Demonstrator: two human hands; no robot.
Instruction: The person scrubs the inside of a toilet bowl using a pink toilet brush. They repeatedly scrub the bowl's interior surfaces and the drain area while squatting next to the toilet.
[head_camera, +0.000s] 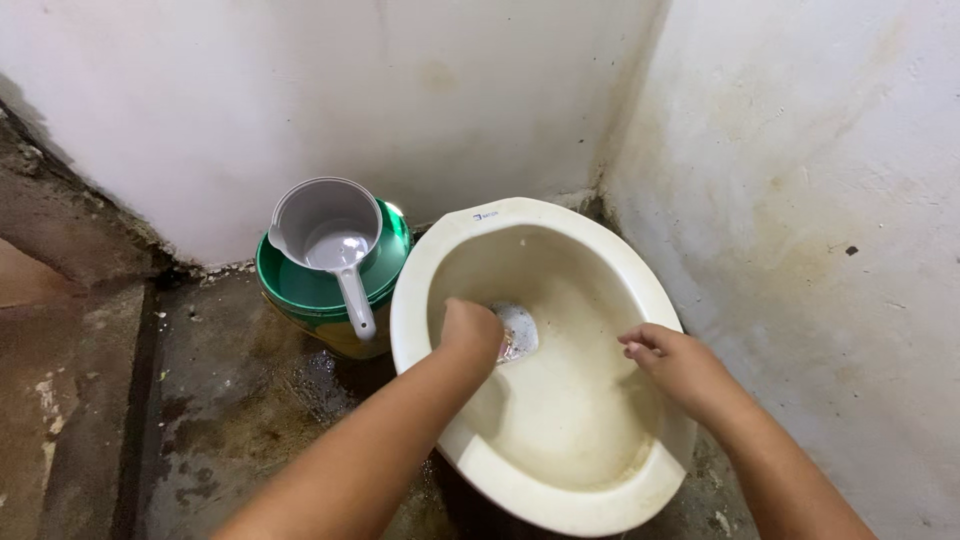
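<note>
A cream toilet bowl (432, 262) with no seat stands in the corner, stained inside, with foamy water at its drain (522, 331). My left hand (470, 332) reaches down into the bowl beside the drain, fingers closed; whatever it may hold is hidden under the fist. My right hand (672, 364) rests on the bowl's right rim with fingers curled over the edge.
Left of the bowl a green bucket (290, 285) stands on the wet concrete floor (230, 400), with a grey plastic dipper (330, 235) lying across its top. Stained white walls (800, 200) close in behind and on the right.
</note>
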